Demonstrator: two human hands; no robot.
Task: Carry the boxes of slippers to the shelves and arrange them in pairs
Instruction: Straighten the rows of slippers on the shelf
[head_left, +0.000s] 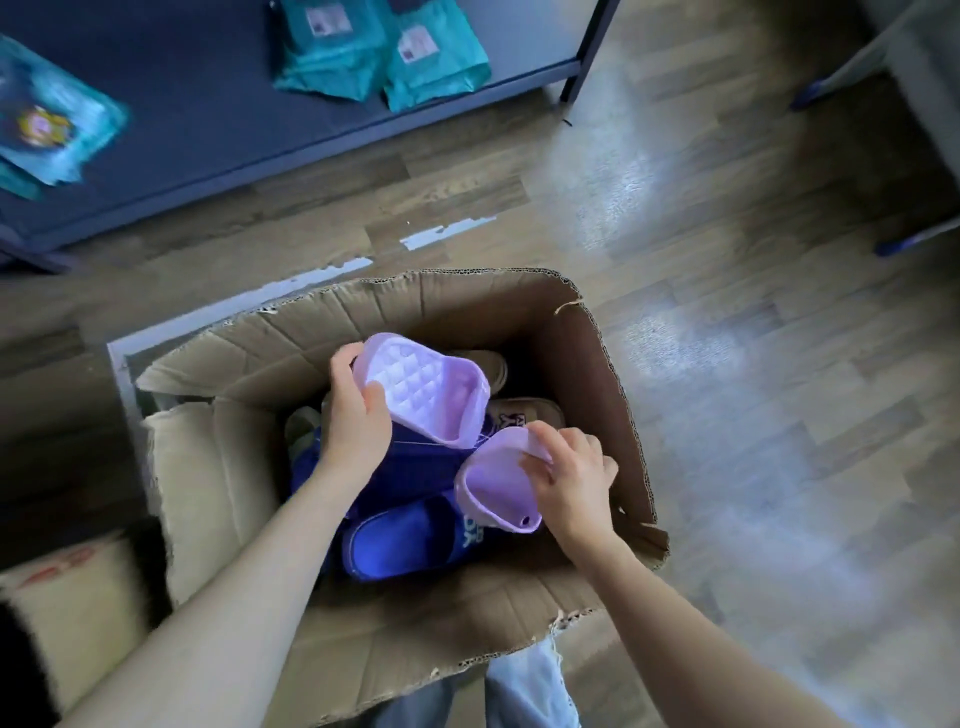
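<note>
- wood floor (727, 364) runs beside a low blue shelf (208, 130), which holds only teal packets (431, 57); no slippers show on it.
- open box (363, 623) sits on the floor near the shelf, so the carrying looks done.
- left hand (358, 415) grips a lilac slipper (421, 389), sole up, over the box.
- right hand (571, 478) pinches the second lilac slipper (493, 483) by its rim.
- blue slippers (405, 540) and tan slippers (535, 408) lie in the box, so nearly all the pairing is left.

Torn corrugated cardboard box (332, 332); glossy wood-look floor (727, 364).
</note>
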